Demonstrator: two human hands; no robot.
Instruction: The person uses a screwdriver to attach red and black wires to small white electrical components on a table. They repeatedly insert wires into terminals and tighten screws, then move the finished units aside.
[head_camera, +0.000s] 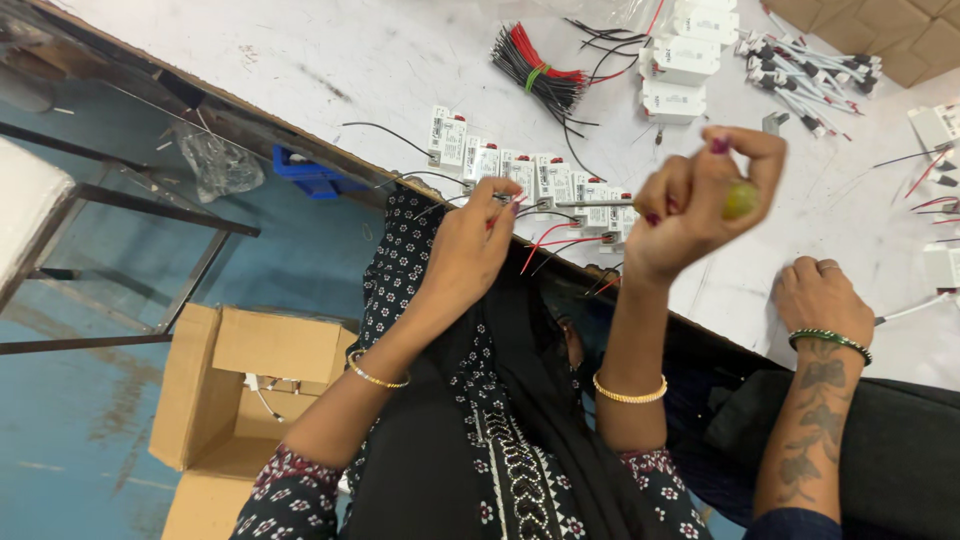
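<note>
1. The left hand (468, 250) is closed at its fingertips on the end of a small white plastic box with thin wires (520, 178), at the near edge of the white tabletop (340, 60).
2. This box is the nearest one in a row of small white plastic boxes (540, 180), which lie side by side along the tabletop edge, with thin red and black wires (560, 245) hanging from them.
3. The right hand (700, 200) is curled into a fist around the yellow-green handle of a screwdriver (740, 200). The thin metal shaft (590, 203) points toward the left hand and reaches the box there.
4. Another person's hand (818, 298), with a ring and a green bangle, rests flat on the tabletop to the right, well apart from the work.
5. A bundle of red and black wires tied with a green band (540, 75) lies farther away on the tabletop, near three larger white boxes (680, 70).
6. On the blue floor (80, 420) to the left stands an open brown cardboard carton (250, 400).
</note>
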